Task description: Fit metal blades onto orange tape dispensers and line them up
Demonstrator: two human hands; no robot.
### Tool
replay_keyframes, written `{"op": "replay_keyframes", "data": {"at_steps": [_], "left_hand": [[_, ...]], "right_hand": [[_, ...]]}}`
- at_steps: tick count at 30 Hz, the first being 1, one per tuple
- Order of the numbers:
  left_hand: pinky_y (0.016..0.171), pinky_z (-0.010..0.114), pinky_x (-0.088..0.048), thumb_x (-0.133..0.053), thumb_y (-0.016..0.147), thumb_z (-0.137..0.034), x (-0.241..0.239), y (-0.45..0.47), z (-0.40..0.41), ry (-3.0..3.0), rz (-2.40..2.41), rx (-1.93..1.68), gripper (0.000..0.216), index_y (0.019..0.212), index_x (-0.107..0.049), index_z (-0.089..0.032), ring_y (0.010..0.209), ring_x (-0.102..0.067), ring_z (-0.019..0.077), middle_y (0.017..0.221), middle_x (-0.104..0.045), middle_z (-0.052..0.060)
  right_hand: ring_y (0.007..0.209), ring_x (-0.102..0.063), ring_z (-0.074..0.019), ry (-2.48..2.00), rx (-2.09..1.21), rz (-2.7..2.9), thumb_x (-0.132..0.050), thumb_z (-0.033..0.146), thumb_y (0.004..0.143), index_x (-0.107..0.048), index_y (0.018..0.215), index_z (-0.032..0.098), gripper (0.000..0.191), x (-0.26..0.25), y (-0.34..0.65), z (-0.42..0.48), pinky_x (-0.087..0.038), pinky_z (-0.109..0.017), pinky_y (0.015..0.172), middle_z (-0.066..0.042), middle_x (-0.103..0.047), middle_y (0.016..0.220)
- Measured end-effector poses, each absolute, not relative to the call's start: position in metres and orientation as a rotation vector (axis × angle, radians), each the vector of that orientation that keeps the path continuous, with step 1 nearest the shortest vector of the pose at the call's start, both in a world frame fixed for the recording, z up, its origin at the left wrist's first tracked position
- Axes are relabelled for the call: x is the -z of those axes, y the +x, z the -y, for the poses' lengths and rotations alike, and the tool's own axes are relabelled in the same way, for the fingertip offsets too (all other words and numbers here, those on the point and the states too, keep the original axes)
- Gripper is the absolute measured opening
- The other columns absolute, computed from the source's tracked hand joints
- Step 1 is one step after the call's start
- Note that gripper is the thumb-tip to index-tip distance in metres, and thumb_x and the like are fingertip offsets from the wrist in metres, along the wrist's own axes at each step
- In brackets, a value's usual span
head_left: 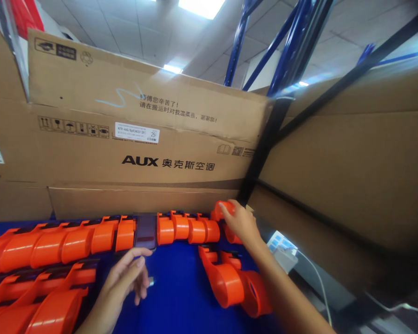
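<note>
My right hand point(242, 222) reaches to the far right end of the back row, its fingers closed round an orange plastic tape dispenser point(220, 212). Just beneath it, another orange dispenser point(232, 235) is partly covered by the hand. My left hand point(128, 273) hovers over the blue table surface point(174, 287), fingers loosely apart and holding nothing that I can see. By its fingertips is a small pale object point(151, 281), too small to name. A dark phone point(146, 230) stands just beyond the left hand, within the row of dispensers point(165, 232).
More dispensers point(48, 248) line the back left, with others point(57, 311) at front left. Two dispensers point(226, 283) lie near my right forearm. Cardboard point(167, 139) walls the back; a dark rack post point(264, 148) rises at right. A white cable point(320, 278) hangs beside a white box point(284, 257).
</note>
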State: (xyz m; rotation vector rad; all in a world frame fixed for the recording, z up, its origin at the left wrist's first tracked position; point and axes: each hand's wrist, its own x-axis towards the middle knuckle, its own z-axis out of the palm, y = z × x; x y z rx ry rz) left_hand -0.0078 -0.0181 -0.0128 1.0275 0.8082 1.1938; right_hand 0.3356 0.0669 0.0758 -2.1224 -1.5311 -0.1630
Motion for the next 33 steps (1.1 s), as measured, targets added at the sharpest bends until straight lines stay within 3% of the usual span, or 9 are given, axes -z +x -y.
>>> {"op": "replay_keyframes", "data": {"at_steps": [4, 9, 13, 15, 18, 20, 22, 28, 33], "left_hand": [[0.044, 0.024, -0.044, -0.071, 0.085, -0.056, 0.011, -0.005, 0.02, 1.025, -0.81, -1.202, 0.044, 0.11, -0.068, -0.021, 0.05, -0.06, 0.0159, 0.06, -0.066, 0.0], [0.042, 0.023, -0.043, -0.071, 0.085, -0.056, 0.013, -0.004, 0.02, 1.049, -0.802, -1.175, 0.043, 0.109, -0.069, -0.021, 0.049, -0.06, 0.0163, 0.06, -0.066, 0.0], [0.042, 0.022, -0.043, -0.07, 0.086, -0.056, 0.015, -0.004, 0.019, 1.061, -0.784, -1.163, 0.042, 0.109, -0.069, -0.021, 0.049, -0.06, 0.0157, 0.061, -0.066, 0.0], [0.041, 0.022, -0.043, -0.07, 0.085, -0.057, 0.016, -0.004, 0.018, 1.06, -0.775, -1.17, 0.042, 0.107, -0.069, -0.021, 0.047, -0.06, 0.0156, 0.06, -0.066, 0.0], [0.039, 0.021, -0.042, -0.072, 0.083, -0.057, 0.016, -0.003, 0.017, 1.051, -0.774, -1.179, 0.041, 0.103, -0.069, -0.021, 0.046, -0.059, 0.0154, 0.06, -0.066, 0.0], [0.038, 0.021, -0.042, -0.073, 0.082, -0.057, 0.017, -0.003, 0.016, 1.047, -0.783, -1.176, 0.042, 0.103, -0.07, -0.021, 0.045, -0.06, 0.0153, 0.06, -0.066, 0.001], [0.037, 0.02, -0.042, -0.073, 0.081, -0.057, 0.021, -0.002, 0.014, 1.046, -0.788, -1.173, 0.043, 0.104, -0.07, -0.021, 0.044, -0.06, 0.0153, 0.059, -0.067, 0.001], [0.035, 0.019, -0.04, -0.072, 0.082, -0.059, 0.032, -0.001, 0.009, 1.06, -0.779, -1.148, 0.046, 0.109, -0.069, -0.021, 0.043, -0.061, 0.0151, 0.061, -0.069, 0.002], [0.035, 0.02, -0.04, -0.073, 0.081, -0.059, 0.032, -0.001, 0.01, 1.044, -0.769, -1.14, 0.048, 0.108, -0.069, -0.02, 0.043, -0.062, 0.016, 0.061, -0.069, 0.003]], "right_hand": [[0.106, -0.073, -0.0365, -2.14, 0.068, 1.566, -0.049, 0.052, 0.099, -0.058, 0.133, 0.014, 0.052, -0.067, 0.337, -0.069, -0.052, -0.041, 0.089, -0.02, -0.076, 0.11], [0.051, -0.071, -0.0223, -2.14, -0.136, 1.605, -0.044, 0.053, 0.101, -0.052, 0.133, 0.015, 0.05, -0.063, 0.338, -0.057, -0.053, -0.03, 0.057, -0.009, -0.077, 0.075], [0.044, -0.067, -0.0205, -2.146, -0.217, 1.67, -0.047, 0.052, 0.1, -0.059, 0.125, 0.018, 0.044, -0.061, 0.341, -0.047, -0.051, -0.027, 0.053, -0.002, -0.072, 0.059], [0.05, -0.07, -0.0218, -2.162, -0.187, 1.687, -0.046, 0.049, 0.1, -0.062, 0.123, 0.019, 0.041, -0.06, 0.347, -0.048, -0.052, -0.028, 0.056, -0.003, -0.073, 0.063], [0.086, -0.076, -0.0288, -2.206, -0.025, 1.657, -0.044, 0.037, 0.1, -0.064, 0.125, 0.018, 0.037, -0.06, 0.36, -0.054, -0.054, -0.035, 0.077, -0.013, -0.078, 0.094], [0.11, -0.07, -0.0345, -2.247, 0.065, 1.626, -0.047, 0.032, 0.098, -0.062, 0.129, 0.015, 0.039, -0.059, 0.37, -0.059, -0.051, -0.041, 0.09, -0.019, -0.073, 0.116], [0.116, -0.067, -0.0381, -2.294, 0.072, 1.617, -0.055, 0.031, 0.093, -0.063, 0.13, 0.014, 0.042, -0.058, 0.378, -0.063, -0.05, -0.045, 0.093, -0.022, -0.07, 0.123], [0.084, -0.076, -0.0316, -2.355, -0.061, 1.586, -0.06, 0.038, 0.087, -0.064, 0.131, 0.014, 0.049, -0.056, 0.391, -0.067, -0.056, -0.039, 0.075, -0.02, -0.075, 0.11], [0.05, -0.069, -0.0217, -2.355, -0.215, 1.515, -0.058, 0.044, 0.089, -0.061, 0.132, 0.013, 0.053, -0.054, 0.396, -0.069, -0.055, -0.032, 0.053, -0.018, -0.077, 0.097]]}}
